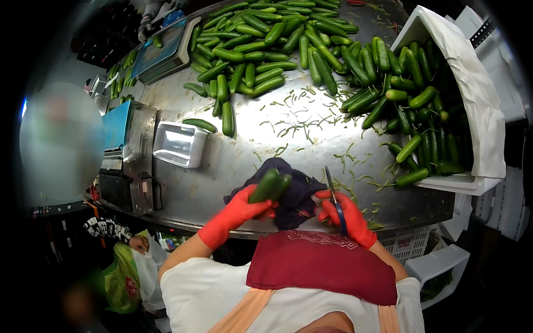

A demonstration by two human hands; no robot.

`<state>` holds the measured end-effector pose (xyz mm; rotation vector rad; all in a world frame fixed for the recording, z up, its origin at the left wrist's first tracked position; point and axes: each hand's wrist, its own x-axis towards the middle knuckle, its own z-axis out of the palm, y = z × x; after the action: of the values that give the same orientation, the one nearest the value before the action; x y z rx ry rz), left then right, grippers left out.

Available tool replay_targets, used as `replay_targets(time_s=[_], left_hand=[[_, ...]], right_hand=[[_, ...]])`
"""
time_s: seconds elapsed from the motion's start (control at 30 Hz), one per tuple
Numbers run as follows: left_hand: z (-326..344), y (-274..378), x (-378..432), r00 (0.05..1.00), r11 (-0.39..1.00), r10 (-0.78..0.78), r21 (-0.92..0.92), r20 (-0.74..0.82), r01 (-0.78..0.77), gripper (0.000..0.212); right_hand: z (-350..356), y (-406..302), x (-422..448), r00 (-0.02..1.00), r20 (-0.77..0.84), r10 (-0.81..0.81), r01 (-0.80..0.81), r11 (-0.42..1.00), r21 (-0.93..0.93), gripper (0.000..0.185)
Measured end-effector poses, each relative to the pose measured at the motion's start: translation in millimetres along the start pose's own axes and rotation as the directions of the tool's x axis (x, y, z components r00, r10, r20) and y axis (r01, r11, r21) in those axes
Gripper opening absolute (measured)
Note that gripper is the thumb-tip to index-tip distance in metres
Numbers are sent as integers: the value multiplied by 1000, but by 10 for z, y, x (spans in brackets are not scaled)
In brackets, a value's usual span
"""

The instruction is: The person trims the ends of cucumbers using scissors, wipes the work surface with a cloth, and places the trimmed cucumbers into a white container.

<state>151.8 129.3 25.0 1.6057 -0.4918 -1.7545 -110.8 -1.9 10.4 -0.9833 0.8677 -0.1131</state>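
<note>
My left hand (241,212), in a red rubber glove, grips two green cucumbers (266,186) side by side above a dark cloth (291,208). Scissors (336,204) with dark blue handles are held in my red-gloved right hand (347,216), their blades pointing up and away from me. The cloth lies crumpled on the steel table (225,187) between my hands. Cut green stems (302,114) are scattered over the metal in front of me and beside my right hand. Blur softens the held cucumbers.
A large cucumber pile (258,45) covers the table's far side. At right, a white foam box (479,91) lies tipped, cucumbers spilling out. A white plastic tray (181,143) stands left, near a weighing scale (162,50) and a blue-topped machine (125,141). Another person's hand (139,243) shows lower left.
</note>
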Motion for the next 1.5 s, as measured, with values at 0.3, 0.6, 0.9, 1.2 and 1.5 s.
replay_targets(time_s=[0.3,0.6,0.9,1.2,1.5], left_hand=[[-345,460,673,872,591,442,-799,210,-107,66],[-1286,1345,1840,865,543,441,-696,-240,-470,47],[356,1706,2214,873,852,482,-273,76,-446,47],[2811,849,2134,622,150,616,703,483,-695,76],[2871,735,2424,550,114,740,733,387,-670,42]], right_hand=[[-27,75,-115,980,-191,-53,48,998,-31,34],[-116,254,-257,954,-298,-20,67,987,147,32],[-212,624,-452,882,-450,-143,259,944,207,33],[-495,804,-812,781,-600,-174,365,907,212,32],[-740,989,-995,775,-594,-215,423,875,235,32]])
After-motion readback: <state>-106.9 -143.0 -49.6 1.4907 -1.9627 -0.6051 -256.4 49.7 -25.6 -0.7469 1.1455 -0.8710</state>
